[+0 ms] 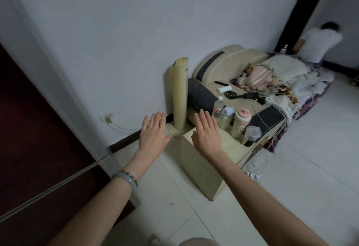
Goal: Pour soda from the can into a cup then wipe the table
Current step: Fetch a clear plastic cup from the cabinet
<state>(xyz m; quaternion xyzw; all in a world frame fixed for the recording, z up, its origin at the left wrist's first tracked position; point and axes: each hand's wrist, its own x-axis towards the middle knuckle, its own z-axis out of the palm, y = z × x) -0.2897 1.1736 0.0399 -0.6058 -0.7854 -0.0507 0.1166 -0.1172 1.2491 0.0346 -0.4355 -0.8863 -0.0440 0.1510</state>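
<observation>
Both my hands are stretched out flat in front of me, palms down and holding nothing. My left hand [154,132] hovers left of a small cream bedside table [202,170]. My right hand [206,132] hovers over the table's near corner. At the table's right edge stands a clear plastic cup [251,135] with dark liquid and a lid. Behind it are a pink-topped bottle [241,122], a blue-lidded container [226,116] and a clear water bottle [218,108]. I see no soda can and no cloth.
A tall cream tower fan [180,94] stands between my hands against the wall. A beige sofa [231,75] beyond the table carries a mosquito coil [229,94], a hairbrush, cables and piled blankets [281,75]. A person [318,45] crouches far right. White tiled floor lies in front.
</observation>
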